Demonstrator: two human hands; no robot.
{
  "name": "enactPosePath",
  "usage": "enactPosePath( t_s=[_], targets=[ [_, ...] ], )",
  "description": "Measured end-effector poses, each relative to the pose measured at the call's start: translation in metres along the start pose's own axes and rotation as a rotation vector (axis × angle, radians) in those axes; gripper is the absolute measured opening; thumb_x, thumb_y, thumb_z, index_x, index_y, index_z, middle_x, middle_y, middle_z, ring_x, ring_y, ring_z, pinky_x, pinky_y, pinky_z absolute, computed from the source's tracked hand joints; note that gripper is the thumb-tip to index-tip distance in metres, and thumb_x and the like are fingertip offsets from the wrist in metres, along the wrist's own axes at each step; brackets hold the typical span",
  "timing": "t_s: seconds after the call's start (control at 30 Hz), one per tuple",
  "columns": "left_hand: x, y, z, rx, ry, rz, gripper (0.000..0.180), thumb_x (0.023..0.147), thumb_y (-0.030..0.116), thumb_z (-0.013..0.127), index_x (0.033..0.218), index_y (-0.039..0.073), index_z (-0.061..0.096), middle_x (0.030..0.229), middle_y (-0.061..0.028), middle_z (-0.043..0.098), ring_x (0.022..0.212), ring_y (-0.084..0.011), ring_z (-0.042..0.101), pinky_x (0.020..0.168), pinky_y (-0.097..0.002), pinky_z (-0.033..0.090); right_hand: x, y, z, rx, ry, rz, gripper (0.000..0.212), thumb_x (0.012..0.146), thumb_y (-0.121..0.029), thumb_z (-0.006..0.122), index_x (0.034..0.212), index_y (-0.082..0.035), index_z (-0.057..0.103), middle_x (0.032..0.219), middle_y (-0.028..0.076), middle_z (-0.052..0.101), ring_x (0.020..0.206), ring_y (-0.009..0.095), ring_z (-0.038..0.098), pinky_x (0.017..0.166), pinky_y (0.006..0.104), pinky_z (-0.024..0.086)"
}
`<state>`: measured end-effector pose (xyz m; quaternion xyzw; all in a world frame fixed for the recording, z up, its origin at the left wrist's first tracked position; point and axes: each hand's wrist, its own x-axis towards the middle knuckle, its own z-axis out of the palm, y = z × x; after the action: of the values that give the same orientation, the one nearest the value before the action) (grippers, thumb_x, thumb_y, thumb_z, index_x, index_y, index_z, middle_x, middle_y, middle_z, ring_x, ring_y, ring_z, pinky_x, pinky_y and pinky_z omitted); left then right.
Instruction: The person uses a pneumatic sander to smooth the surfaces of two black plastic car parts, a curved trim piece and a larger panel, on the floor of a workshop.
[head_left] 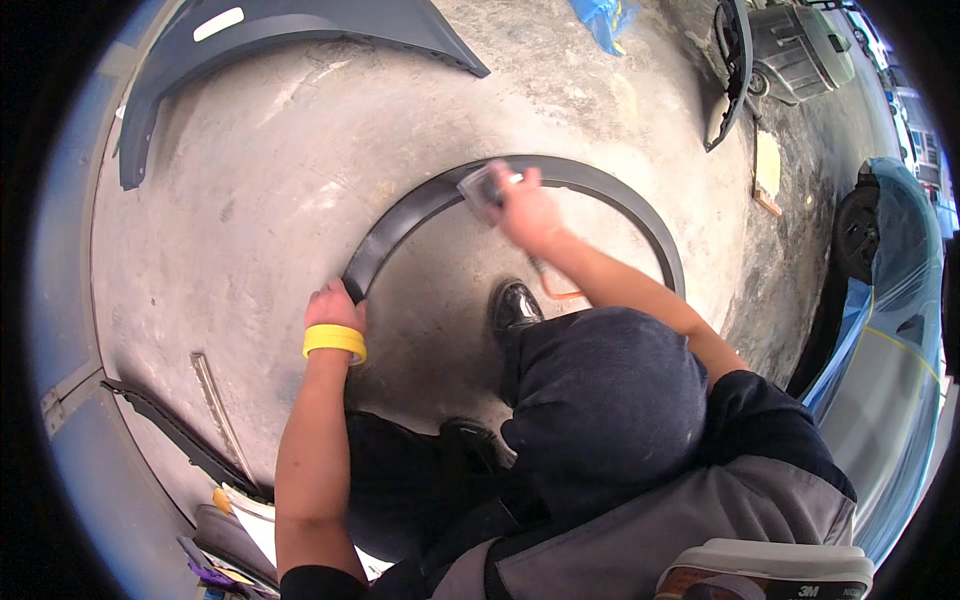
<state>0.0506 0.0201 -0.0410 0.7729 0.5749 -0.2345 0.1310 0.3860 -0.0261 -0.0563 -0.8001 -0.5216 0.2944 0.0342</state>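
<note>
A dark grey, curved wheel arch trim (400,225) lies on the concrete floor in front of me, its arc bending away from my body. My left hand (335,306) is closed on its left end; a yellow ring like a roll of masking tape (334,342) circles that wrist. At the far top of the arc, my right hand (528,212) grips a small sander (480,192) with a squarish pad, which is pressed to the trim. Motion smears the tool and fingers. An orange hose (562,295) shows beneath my right forearm.
A large dark grey fender (330,28) lies at the far left. My shoe (516,302) stands inside the arc. A metal strip (220,410) and a black strip (180,432) lie left. At right are a car under blue film (905,290) and a grey bin (800,55).
</note>
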Motion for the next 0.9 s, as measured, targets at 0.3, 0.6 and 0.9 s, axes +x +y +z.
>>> enactPosePath(
  t_s=[0.3, 0.6, 0.9],
  targets=[
    [-0.011, -0.009, 0.013, -0.014, 0.15, -0.012, 0.053, 0.08, 0.031, 0.084, 0.115, 0.002, 0.057, 0.113, -0.0192, 0.066, 0.107, -0.0373, 0.064, 0.094, -0.0441, 0.054, 0.061, 0.149, -0.045, 0.072, 0.135, 0.402, 0.075, 0.087, -0.035, 0.07, 0.148, -0.004, 0.04, 0.127, 0.027, 0.064, 0.123, 0.045, 0.057, 0.102, 0.0482, 0.05],
    [-0.048, -0.043, -0.016, -0.055, -0.437, -0.323, 0.055, 0.084, 0.044, 0.081, 0.116, 0.001, 0.069, 0.117, -0.0228, 0.071, 0.115, -0.0356, 0.067, 0.097, -0.0426, 0.054, 0.018, -0.084, -0.005, -0.073, -0.076, -0.188, 0.068, 0.093, -0.023, 0.064, 0.154, -0.013, 0.035, 0.131, 0.034, 0.049, 0.102, 0.046, 0.069, 0.089, 0.0465, 0.059],
    [-0.077, -0.066, 0.025, 0.002, -0.202, -0.288, 0.069, 0.078, 0.05, 0.085, 0.121, 0.001, 0.062, 0.114, -0.0214, 0.07, 0.117, -0.0362, 0.065, 0.099, -0.0439, 0.053, -0.004, -0.125, 0.023, -0.092, -0.156, -0.4, 0.06, 0.091, -0.015, 0.059, 0.149, -0.018, 0.043, 0.134, 0.034, 0.046, 0.102, 0.045, 0.069, 0.085, 0.048, 0.059]
  ],
)
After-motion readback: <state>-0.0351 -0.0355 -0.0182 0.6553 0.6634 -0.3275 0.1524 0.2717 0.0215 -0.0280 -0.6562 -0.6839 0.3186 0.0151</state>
